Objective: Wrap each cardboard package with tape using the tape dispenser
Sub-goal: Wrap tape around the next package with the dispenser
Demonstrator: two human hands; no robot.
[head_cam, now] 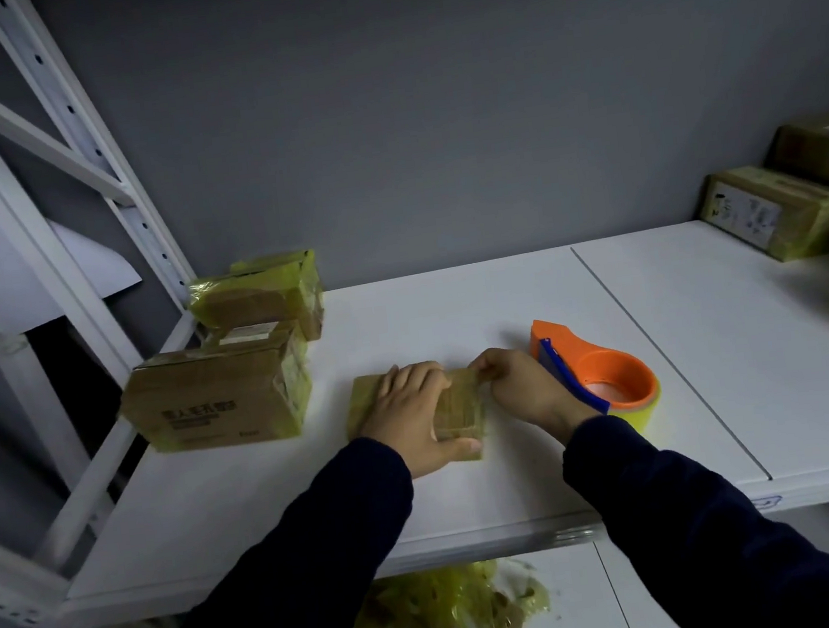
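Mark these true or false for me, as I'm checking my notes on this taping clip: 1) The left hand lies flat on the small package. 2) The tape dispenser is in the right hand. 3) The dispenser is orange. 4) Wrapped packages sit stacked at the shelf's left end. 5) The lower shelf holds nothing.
1) True: the left hand lies flat on the small package.
2) False: the tape dispenser stands on the shelf beside the right hand, which pinches the package's edge.
3) True, with a blue blade piece.
4) True: the stacked packages.
5) False: crumpled yellow tape scraps lie there.
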